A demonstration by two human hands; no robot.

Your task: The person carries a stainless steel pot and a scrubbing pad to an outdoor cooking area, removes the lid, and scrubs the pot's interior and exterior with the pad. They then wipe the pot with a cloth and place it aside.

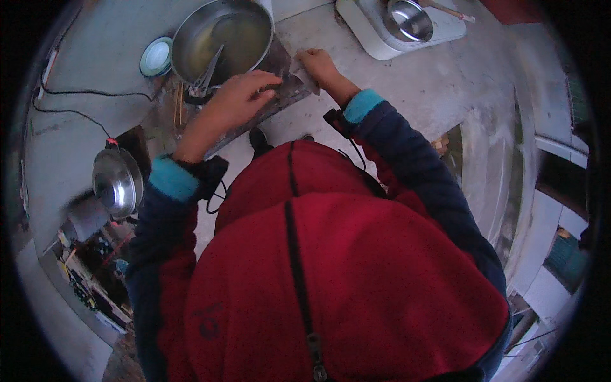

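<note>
My right hand [319, 68] pinches a thin, pale sheet or bag [305, 80] that looks like plastic, over the right edge of a dark low table [281, 98]. My left hand [241, 98] hovers at the near side of a large metal pan [198, 50], its fingers curled towards the thumb. Whether something sits between those fingers, I cannot tell. Yellowish liquid [238, 40] covers the pan's bottom. A metal utensil [212, 69], like scissors or tongs, leans over the near rim with its tip inside the pan.
A pair of chopsticks [178, 102] lies left of the pan, near a green-rimmed bowl [156, 57]. Further left stands a shiny metal pot [118, 184] beside a black cord [95, 92]. At the upper right, a metal saucepan [410, 21] rests on a white basin or tray [382, 50].
</note>
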